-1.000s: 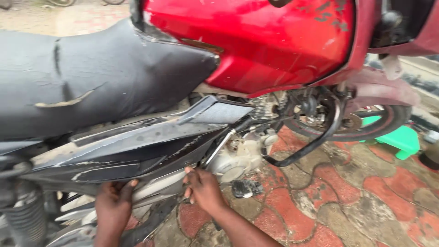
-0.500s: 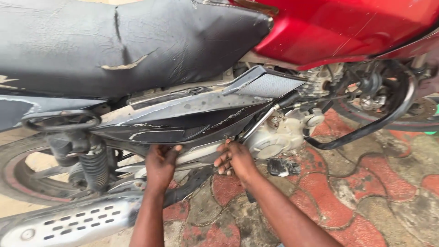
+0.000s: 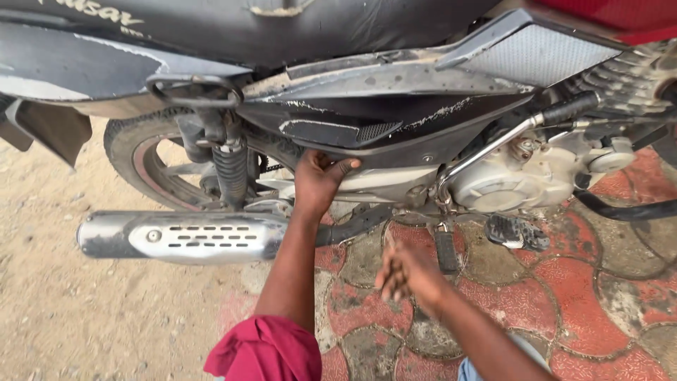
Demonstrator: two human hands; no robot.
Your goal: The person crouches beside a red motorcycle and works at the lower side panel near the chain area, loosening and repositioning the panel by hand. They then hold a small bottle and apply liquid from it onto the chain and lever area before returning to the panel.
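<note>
Since the earlier picture the right hand [image 3: 407,271] has come off the motorcycle and now hangs blurred in mid-air over the red and grey patterned paving [image 3: 599,296], apart from every part of the bike; its fingers look loosely curled and hold nothing that can be made out. The view has also slid toward the rear, so the chrome slotted exhaust silencer [image 3: 187,236] and the spoked rear wheel [image 3: 151,166] now fill the left side.

The left hand [image 3: 317,182] stays up against the bike, fingers hooked under the lower edge of the scuffed dark grey plastic side panel [image 3: 381,123], thumb pointing right along that edge. It grips the rim rather than resting flat.

The panel lies above and ahead of both hands, below the black seat [image 3: 296,25]. Its long axis runs left to right, from the black coil rear shock absorber [image 3: 229,169] toward the silver engine casing [image 3: 508,180], rising slightly at the right end. The left hand is touching it near its middle; the right hand is well below it, nearer the black ribbed footpeg [image 3: 517,233].
</note>
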